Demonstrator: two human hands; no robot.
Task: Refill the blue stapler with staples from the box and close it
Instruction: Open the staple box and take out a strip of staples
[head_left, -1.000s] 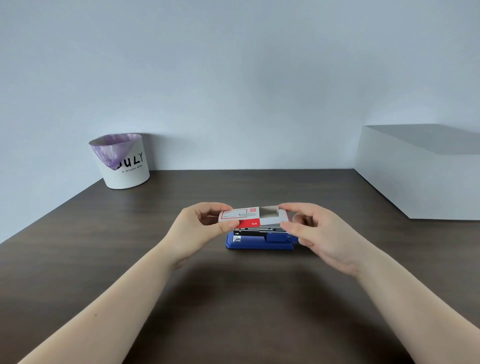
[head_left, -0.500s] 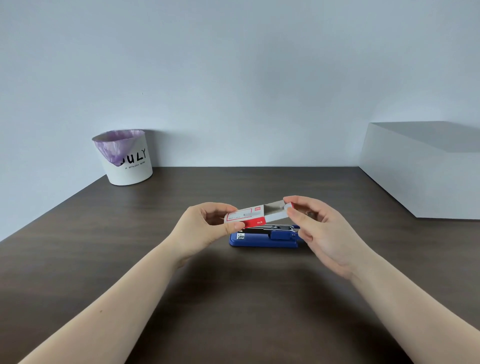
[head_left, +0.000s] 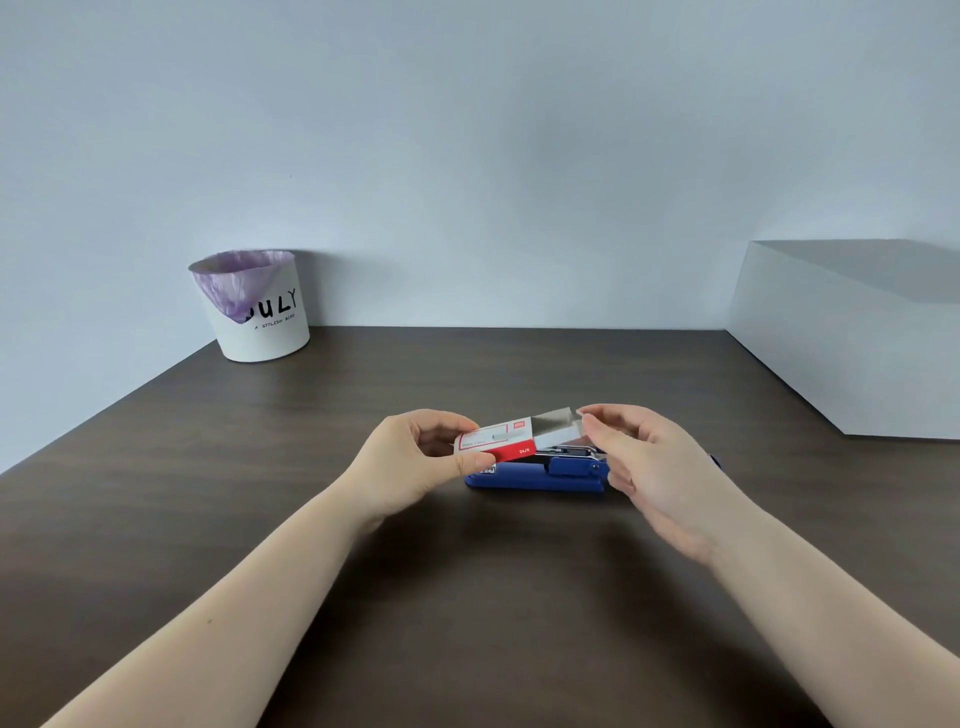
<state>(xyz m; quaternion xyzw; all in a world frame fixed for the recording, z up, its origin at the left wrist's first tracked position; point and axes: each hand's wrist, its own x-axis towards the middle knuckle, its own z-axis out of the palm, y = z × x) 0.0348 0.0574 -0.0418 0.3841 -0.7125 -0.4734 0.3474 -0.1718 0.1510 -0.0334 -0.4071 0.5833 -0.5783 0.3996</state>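
Both hands meet above the middle of the dark wooden bench (head_left: 260, 519), well in from every edge. The left hand (head_left: 410, 462) pinches the left end of the staple box (head_left: 498, 441), thumb on the near red side and fingers curled over the white top, and holds it in the air with its right end tilted slightly up. The box's grey inner tray (head_left: 558, 428) is slid partway out to the right. The right hand (head_left: 654, 467) is at that open end, its fingertips (head_left: 589, 415) touching or almost touching the tray's end; the thumb is hidden behind the hand, so I cannot tell whether it actually grips the tray. Directly under the box, the blue stapler (head_left: 535, 475) lies flat on the bench, lengthwise left to right, with its metal magazine showing just beneath the tray, which suggests the top is swung open, though the hand covers that part. Toward the far left corner of the bench a white bin (head_left: 265, 322) with a purple liner stands against the wall. Along the right edge sits a large white box (head_left: 852, 353).
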